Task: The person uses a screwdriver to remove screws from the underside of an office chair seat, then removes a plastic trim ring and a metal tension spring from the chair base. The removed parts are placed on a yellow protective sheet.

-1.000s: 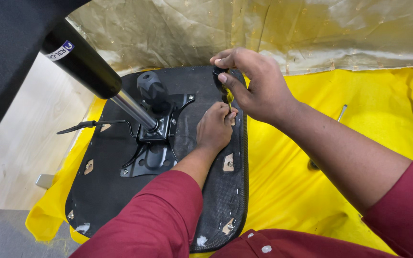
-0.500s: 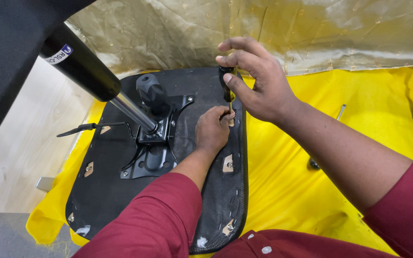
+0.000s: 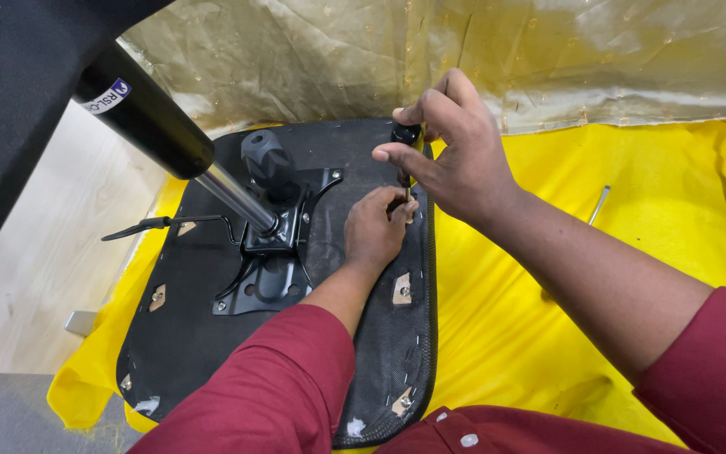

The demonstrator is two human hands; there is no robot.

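Note:
An upturned black chair seat (image 3: 212, 336) lies on a yellow sheet (image 3: 531, 336), with a black metal tilt plate (image 3: 275, 269) and a gas cylinder (image 3: 178, 147) fixed at its middle. My right hand (image 3: 455, 160) grips the black handle of a screwdriver (image 3: 405, 139) held upright over the seat's right edge. My left hand (image 3: 376, 227) rests on the seat just below, its fingers closed around the screwdriver's lower shaft at the tip. Both arms wear maroon sleeves.
A black lever (image 3: 144, 225) sticks out left of the plate, and a black knob (image 3: 266, 160) stands behind it. A loose metal rod (image 3: 598, 203) lies on the yellow sheet at right. Crumpled gold foil (image 3: 497, 50) hangs behind. A pale wooden floor (image 3: 44, 252) lies left.
My right hand has lifted and turned on the screwdriver handle, its fingers shifting around it. My left hand stayed at the tip on the seat.

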